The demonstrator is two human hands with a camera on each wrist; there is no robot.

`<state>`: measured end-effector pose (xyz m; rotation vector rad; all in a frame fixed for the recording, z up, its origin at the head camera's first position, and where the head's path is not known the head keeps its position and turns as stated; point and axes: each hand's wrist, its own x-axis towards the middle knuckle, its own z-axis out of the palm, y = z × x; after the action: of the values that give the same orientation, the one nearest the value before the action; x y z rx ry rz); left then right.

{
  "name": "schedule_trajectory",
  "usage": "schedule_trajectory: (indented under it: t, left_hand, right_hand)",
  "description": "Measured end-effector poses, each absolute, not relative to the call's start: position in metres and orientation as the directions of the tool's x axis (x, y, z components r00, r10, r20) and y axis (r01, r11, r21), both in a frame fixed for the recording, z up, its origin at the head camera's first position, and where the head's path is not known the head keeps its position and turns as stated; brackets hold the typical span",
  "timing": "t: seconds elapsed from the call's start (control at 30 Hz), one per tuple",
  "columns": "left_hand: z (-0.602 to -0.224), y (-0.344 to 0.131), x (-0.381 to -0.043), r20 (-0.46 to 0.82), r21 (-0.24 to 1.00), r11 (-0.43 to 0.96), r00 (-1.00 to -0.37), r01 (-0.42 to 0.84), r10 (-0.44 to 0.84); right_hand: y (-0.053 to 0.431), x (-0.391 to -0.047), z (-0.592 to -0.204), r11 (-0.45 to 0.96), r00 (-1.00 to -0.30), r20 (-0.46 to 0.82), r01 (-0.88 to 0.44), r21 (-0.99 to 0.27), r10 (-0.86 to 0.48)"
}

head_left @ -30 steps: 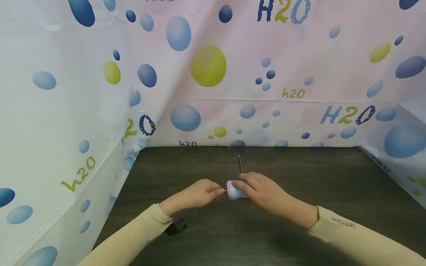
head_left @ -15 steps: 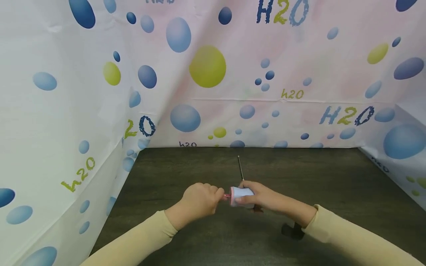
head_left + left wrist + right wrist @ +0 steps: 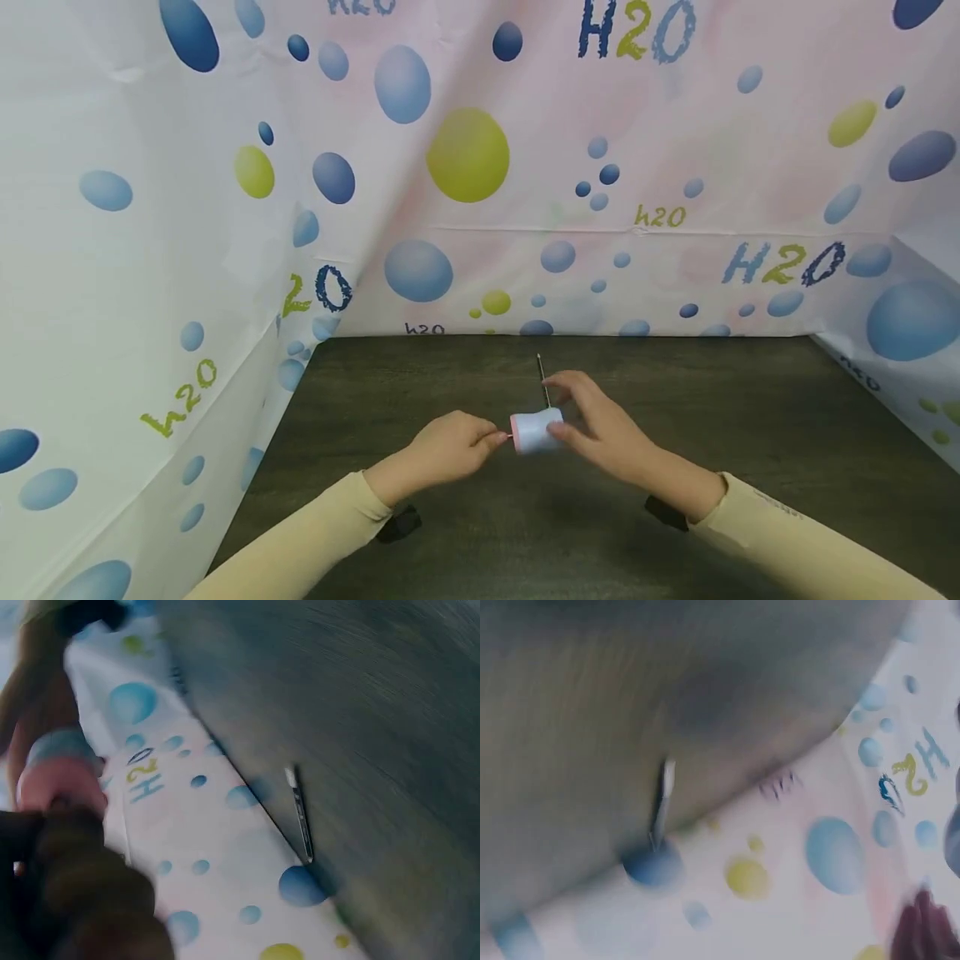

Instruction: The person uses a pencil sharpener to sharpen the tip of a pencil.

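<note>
In the head view, my left hand (image 3: 448,447) pinches a thin pinkish stick (image 3: 510,436) between thumb and fingertips. The stick's other end enters the pink end of a small light-blue cylinder (image 3: 532,431), which lies sideways above the table. My right hand (image 3: 618,437) is at the cylinder's far end, its thumb on the body and the index finger lifted away from it. The left wrist view shows the round pink end (image 3: 64,780) close up, with blurred dark fingers before it. Only blurred reddish fingers (image 3: 922,930) show of a hand in the right wrist view.
A slim dark pencil-like stick (image 3: 541,368) with a pale end lies on the dark wooden table (image 3: 420,379) behind the hands. Sheets printed with bubbles and H2O lettering (image 3: 783,262) rise at the back and sides.
The right hand turns about the cylinder, from over its top to its far end, and its fingers spread. The left hand rolls over into a fist-like pose, then back to a fingertip pinch.
</note>
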<state>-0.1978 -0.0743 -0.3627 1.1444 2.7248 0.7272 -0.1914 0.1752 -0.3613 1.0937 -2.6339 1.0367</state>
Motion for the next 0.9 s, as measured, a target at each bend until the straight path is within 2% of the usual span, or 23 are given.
schedule_trajectory:
  t: [0.07,0.13,0.17,0.23,0.3,0.37,0.43,0.53,0.6,0.63,0.7,0.77,0.83,0.9]
  left_hand:
    - [-0.359,-0.076,-0.202,-0.121,0.729,0.562,-0.735,0.39,0.667]
    - [-0.356,-0.077,-0.204,-0.264,0.846,0.506,-0.694,0.167,0.67]
    - [-0.355,-0.077,-0.204,-0.306,0.869,0.486,-0.671,0.093,0.675]
    - [-0.354,-0.076,-0.204,-0.348,0.883,0.468,-0.642,0.02,0.683]
    - [-0.353,-0.075,-0.201,-0.299,0.886,0.457,-0.649,0.083,0.699]
    - [-0.354,-0.072,-0.198,-0.209,0.85,0.475,-0.681,0.229,0.702]
    - [-0.355,-0.069,-0.193,-0.098,0.746,0.535,-0.729,0.397,0.677]
    - [-0.357,-0.067,-0.186,0.077,0.443,0.663,-0.762,0.604,0.643]
    - [-0.359,-0.067,-0.182,0.187,0.165,0.714,-0.732,0.681,0.655]
    - [-0.361,-0.067,-0.181,0.244,0.027,0.714,-0.697,0.7,0.674]
    - [-0.365,-0.069,-0.181,0.353,-0.226,0.674,-0.586,0.703,0.729]
    - [-0.37,-0.071,-0.184,0.436,-0.399,0.61,-0.444,0.684,0.783]
    - [-0.375,-0.074,-0.189,0.501,-0.496,0.551,-0.298,0.671,0.813]
    - [-0.377,-0.076,-0.192,0.546,-0.551,0.514,-0.181,0.657,0.818]
  right_hand:
    - [0.175,-0.188,-0.362,0.576,-0.554,0.515,-0.806,-0.134,-0.655]
    - [0.172,-0.188,-0.364,0.561,-0.379,0.578,-0.811,0.169,-0.723]
    - [0.171,-0.187,-0.366,0.541,-0.318,0.585,-0.802,0.254,-0.746]
    - [0.169,-0.186,-0.369,0.511,-0.259,0.586,-0.8,0.316,-0.768]
    - [0.167,-0.186,-0.371,0.502,-0.247,0.598,-0.809,0.305,-0.762]
    - [0.165,-0.185,-0.371,0.506,-0.275,0.608,-0.827,0.245,-0.745]
    - [0.163,-0.183,-0.37,0.527,-0.351,0.597,-0.838,0.144,-0.722]
    - [0.16,-0.18,-0.366,0.574,-0.537,0.509,-0.813,-0.1,-0.672]
    - [0.157,-0.179,-0.364,0.601,-0.674,0.385,-0.737,-0.309,-0.63]
    - [0.157,-0.179,-0.363,0.602,-0.726,0.31,-0.685,-0.412,-0.614]
    - [0.157,-0.181,-0.361,0.58,-0.796,0.134,-0.534,-0.615,-0.59]
    - [0.159,-0.183,-0.361,0.506,-0.796,-0.054,-0.329,-0.798,-0.603]
    - [0.163,-0.187,-0.362,0.388,-0.714,-0.223,-0.074,-0.919,-0.663]
    - [0.167,-0.192,-0.363,0.3,-0.586,-0.353,0.189,-0.935,-0.73]
